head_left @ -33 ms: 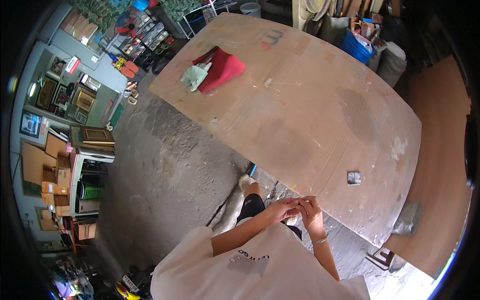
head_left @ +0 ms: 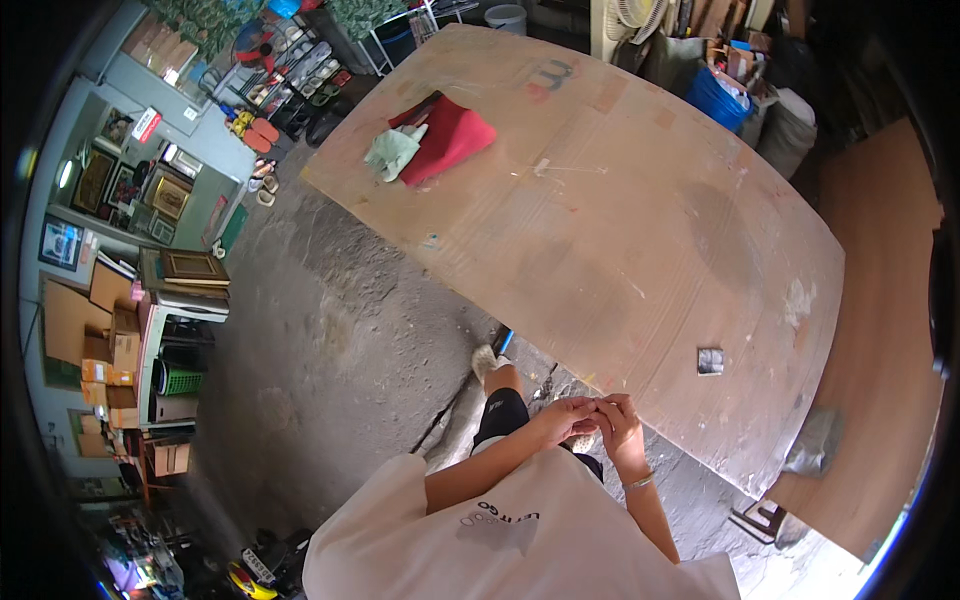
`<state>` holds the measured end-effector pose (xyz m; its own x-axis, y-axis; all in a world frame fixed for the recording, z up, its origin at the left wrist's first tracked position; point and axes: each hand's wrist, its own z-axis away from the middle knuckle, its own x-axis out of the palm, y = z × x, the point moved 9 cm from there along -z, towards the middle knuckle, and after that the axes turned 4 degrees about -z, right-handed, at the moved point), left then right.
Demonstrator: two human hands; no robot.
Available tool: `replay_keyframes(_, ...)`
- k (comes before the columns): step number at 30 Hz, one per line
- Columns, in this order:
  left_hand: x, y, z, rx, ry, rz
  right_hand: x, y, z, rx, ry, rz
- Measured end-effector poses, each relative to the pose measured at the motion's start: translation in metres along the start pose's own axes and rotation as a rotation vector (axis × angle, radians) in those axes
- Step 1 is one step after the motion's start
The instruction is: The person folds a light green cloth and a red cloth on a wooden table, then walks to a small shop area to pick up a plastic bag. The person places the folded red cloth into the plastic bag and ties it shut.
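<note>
My left hand (head_left: 568,418) and my right hand (head_left: 618,422) meet just beside the near edge of a large, scuffed board-topped table (head_left: 600,230). Fingers of both are pinched together; whatever they hold, if anything, is too small to make out. A small square silvery item (head_left: 709,361) lies to the right of my hands on the board. Toward the far left of it lie a red cloth (head_left: 450,140) and a crumpled pale green cloth (head_left: 393,150).
A tall wooden panel (head_left: 870,300) borders the table on the right. Behind stand a fan (head_left: 636,12), blue sack (head_left: 718,100) and white bucket (head_left: 505,18). At left are a shoe rack (head_left: 305,75), stacked frames (head_left: 190,268) and cardboard boxes (head_left: 125,345) beside concrete floor (head_left: 310,330).
</note>
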<state>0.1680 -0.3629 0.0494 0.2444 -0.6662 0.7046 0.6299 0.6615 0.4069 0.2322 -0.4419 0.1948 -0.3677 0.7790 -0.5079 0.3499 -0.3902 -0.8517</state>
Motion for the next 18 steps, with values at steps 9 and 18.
replay_keyframes(9, -0.110, 0.288, 0.051, 0.644, 0.242, -1.314, 0.106, 0.057, -0.121, 0.401, 0.146, -0.408)
replay_keyframes(18, -0.356, 0.737, 0.076, 0.840, 1.201, -1.484, 0.275, -0.034, -0.358, 0.431, 0.032, -0.312)
